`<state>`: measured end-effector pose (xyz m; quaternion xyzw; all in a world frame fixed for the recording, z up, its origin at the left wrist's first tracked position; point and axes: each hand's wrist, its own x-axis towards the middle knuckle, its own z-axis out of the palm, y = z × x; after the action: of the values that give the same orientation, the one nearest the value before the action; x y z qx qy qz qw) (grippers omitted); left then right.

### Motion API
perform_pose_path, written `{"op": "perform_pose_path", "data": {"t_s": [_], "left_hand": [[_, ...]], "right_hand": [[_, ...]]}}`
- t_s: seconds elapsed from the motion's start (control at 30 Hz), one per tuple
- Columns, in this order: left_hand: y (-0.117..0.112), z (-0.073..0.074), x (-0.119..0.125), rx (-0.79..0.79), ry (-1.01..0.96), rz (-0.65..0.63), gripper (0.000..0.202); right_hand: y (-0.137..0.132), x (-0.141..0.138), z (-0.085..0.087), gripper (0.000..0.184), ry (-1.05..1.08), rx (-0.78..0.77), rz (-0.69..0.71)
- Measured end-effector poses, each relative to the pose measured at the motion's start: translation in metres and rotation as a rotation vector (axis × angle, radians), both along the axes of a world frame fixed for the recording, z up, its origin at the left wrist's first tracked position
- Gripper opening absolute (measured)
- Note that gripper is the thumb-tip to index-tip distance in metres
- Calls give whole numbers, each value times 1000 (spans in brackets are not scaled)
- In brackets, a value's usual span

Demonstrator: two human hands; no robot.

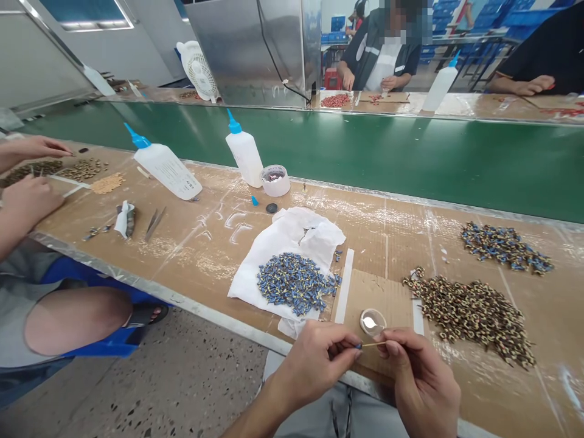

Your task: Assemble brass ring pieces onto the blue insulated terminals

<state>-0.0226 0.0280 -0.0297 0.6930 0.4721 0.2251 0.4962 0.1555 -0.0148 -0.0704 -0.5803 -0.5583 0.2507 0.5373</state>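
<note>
My left hand (322, 359) pinches a tiny blue piece (358, 346) between thumb and fingertips. Closed on a thin tan stick (375, 344), my right hand (417, 374) holds its tip against or close to that piece; contact is too small to make out. Just behind the fingers stands a small round clear cup (371, 320). Left of it, a heap of small blue pieces (294, 283) lies on crumpled white paper (250, 267). To the right are a heap of brown and cream pieces (474, 316) and a smaller mixed blue and brown heap (506, 246).
White bottles with blue nozzles (168, 170) (245, 157) and a tape roll (276, 181) stand near the green conveyor belt (365, 158). Tweezers (156, 224) lie at left, near a co-worker's hands (31, 198). Other people sit across the belt.
</note>
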Motion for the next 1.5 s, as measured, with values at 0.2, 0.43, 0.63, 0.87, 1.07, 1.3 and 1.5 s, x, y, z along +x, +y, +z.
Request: {"op": "perform_pose_path", "data": {"t_s": [0.2,0.43,0.63,0.87,1.07,1.3,1.5], "left_hand": [[-1,0,-1,29,28,-1,11],[-2,-3,-2,27,0,2,10],[-3,-4,-3,28,20,-14,10],[-2,-3,-5,28,10,-38,11],[-4,-3,-6,32,-6,-30,12],[-3,-5,-8,-24,-17,-27,13],[-2,-5,-10,-114,-79,-27,14]], "right_hand": [[3,-1,2,8,-43,74,26],[4,-2,-2,11,-49,127,49],[4,-3,-2,14,-19,151,86],[5,-5,4,16,15,170,119],[4,-4,2,15,-1,167,131],[1,-3,0,9,133,65,81],[6,0,-10,23,431,-31,-148]]}}
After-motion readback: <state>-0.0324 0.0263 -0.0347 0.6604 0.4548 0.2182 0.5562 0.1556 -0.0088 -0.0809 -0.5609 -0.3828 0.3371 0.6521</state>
